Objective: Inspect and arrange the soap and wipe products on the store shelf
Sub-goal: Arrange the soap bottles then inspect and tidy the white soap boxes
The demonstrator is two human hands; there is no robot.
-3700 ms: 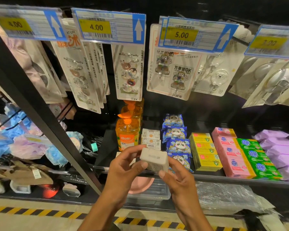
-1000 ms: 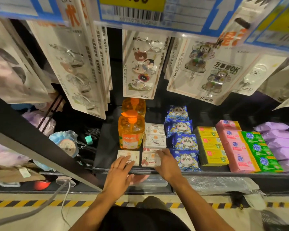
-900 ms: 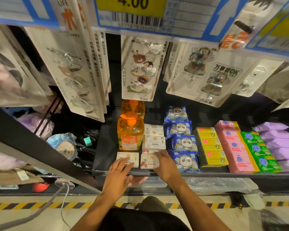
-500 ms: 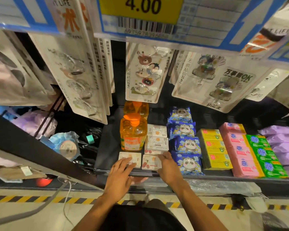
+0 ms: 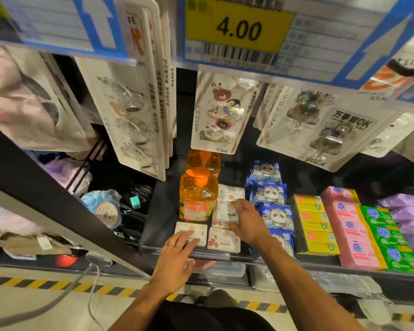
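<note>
A person's left hand [image 5: 175, 256] rests flat, fingers straight, on a small white cardboard soap box [image 5: 201, 229] at the front of the black store shelf [image 5: 163, 211]. The right hand [image 5: 247, 223] grips a second-row white soap box [image 5: 225, 212] beside a clear orange pump bottle [image 5: 197, 199].

Clear, glossy orange plastic for the soap bottle [image 5: 197, 199]. Matt printed cardboard on the small soap boxes [image 5: 222, 240]. Shiny, crinkled plastic film around the blue wipe packs [image 5: 269, 194]. Smoother glossy wrap on the pink bars [image 5: 351, 232] and green bars [image 5: 390, 237]. Matt black metal for the shelf [image 5: 163, 211]. Paper price tag [image 5: 239, 29] behind a glossy clear sleeve. Stiff card with clear plastic blisters for the hook packs [image 5: 221, 113].
</note>
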